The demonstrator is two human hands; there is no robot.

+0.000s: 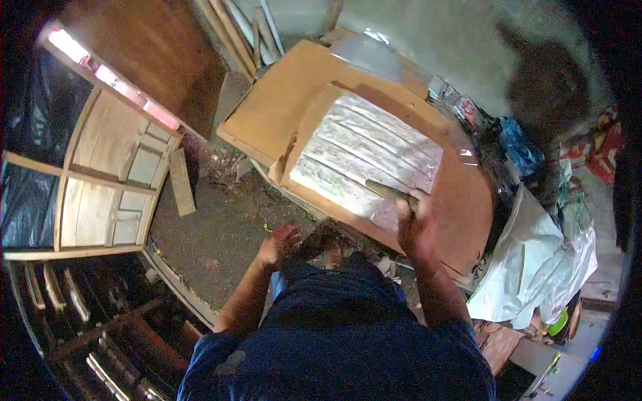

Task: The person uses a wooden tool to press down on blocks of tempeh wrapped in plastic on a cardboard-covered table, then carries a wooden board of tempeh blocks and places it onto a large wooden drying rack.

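My right hand (417, 226) is closed around a short, brownish stick-like tool (382, 189); its exact kind I cannot make out. The tool points left over a whitish, mottled sheet (361, 150) crossed by several parallel grooves or folds. Whether the tool touches that sheet I cannot tell. Under the sheet lies an orange-brown board (314, 107), on top of larger boards of the same colour (267, 100). My left hand (279, 244) is off to the left, above the dark floor and in front of my body, its fingers spread and holding nothing.
A wooden framed panel (100, 167) stands at the left, near a loose plank (181, 182) on the dirt floor (200, 230). Poles (234, 33) lean at the back. White sacks (521, 260) and a blue plastic bag (521, 147) crowd the right side.
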